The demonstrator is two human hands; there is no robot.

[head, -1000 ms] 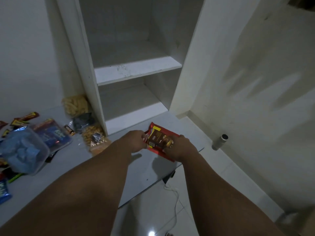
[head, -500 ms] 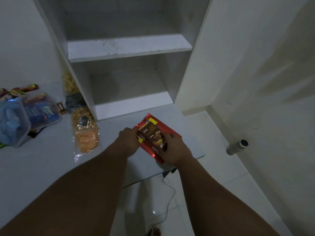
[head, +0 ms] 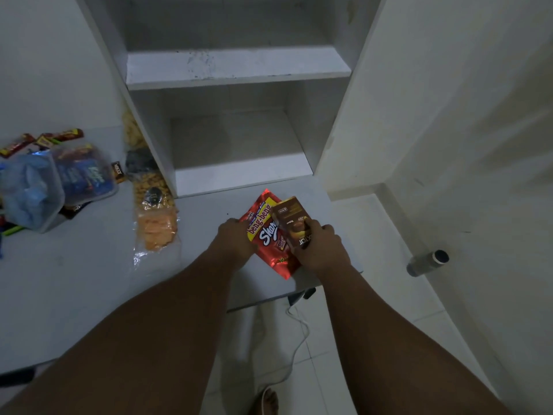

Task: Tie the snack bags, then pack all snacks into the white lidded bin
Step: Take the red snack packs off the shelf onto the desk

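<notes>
A red Beng-Beng snack bag (head: 264, 235) lies on the grey table (head: 89, 280) near its right end. My left hand (head: 236, 238) grips the bag's left edge. My right hand (head: 320, 247) holds a brown snack box (head: 291, 218) tilted up over the bag's right side. A clear bag of orange crackers (head: 155, 217) lies to the left. Further left sits a clear plastic bin (head: 33, 190) with blue packets inside, and another clear container of snacks (head: 86, 175) behind it. Small red and yellow bars (head: 42, 140) lie at the far left.
A white shelf unit (head: 236, 67) with empty compartments stands on the table behind the bag. A dark cylinder (head: 428, 262) lies on the tiled floor at the right. A white cable (head: 296, 333) hangs below the table edge. My foot (head: 266, 402) shows at the bottom.
The view has tilted down and closer. My right hand has lifted the brown box off the red bag and tilted it, uncovering the bag's label. My left hand stays on the bag's edge.
</notes>
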